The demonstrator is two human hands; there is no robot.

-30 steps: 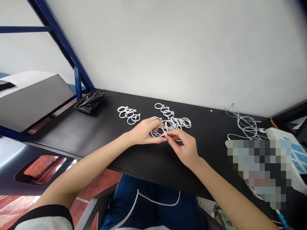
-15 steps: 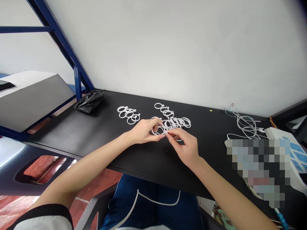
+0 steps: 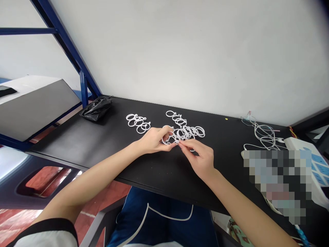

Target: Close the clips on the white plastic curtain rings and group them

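Between my hands is a white plastic ring with a small eyelet (image 3: 163, 138), like a curtain ring. My left hand (image 3: 155, 140) grips its round part between thumb and fingers. My right hand (image 3: 199, 154) pinches the small eyelet end at the ring's right side. Just behind my fingers lies a heap of similar white rings (image 3: 199, 131), partly hidden by my hands. A short row of white rings (image 3: 170, 113) lies farther back, and another group of rings (image 3: 131, 117) lies to the left on the black tabletop (image 3: 154, 171).
A crumpled black plastic bag (image 3: 96, 109) sits at the back left. Tangled white cables (image 3: 263, 135) and a white power strip (image 3: 315, 164) lie on the right, near a blurred-out item. A blue metal frame (image 3: 69, 51) stands at the left against the wall.
The held ring has tilted slightly between my hands, and my right hand has shifted a little to the right. The groups of rings on the table have not moved.
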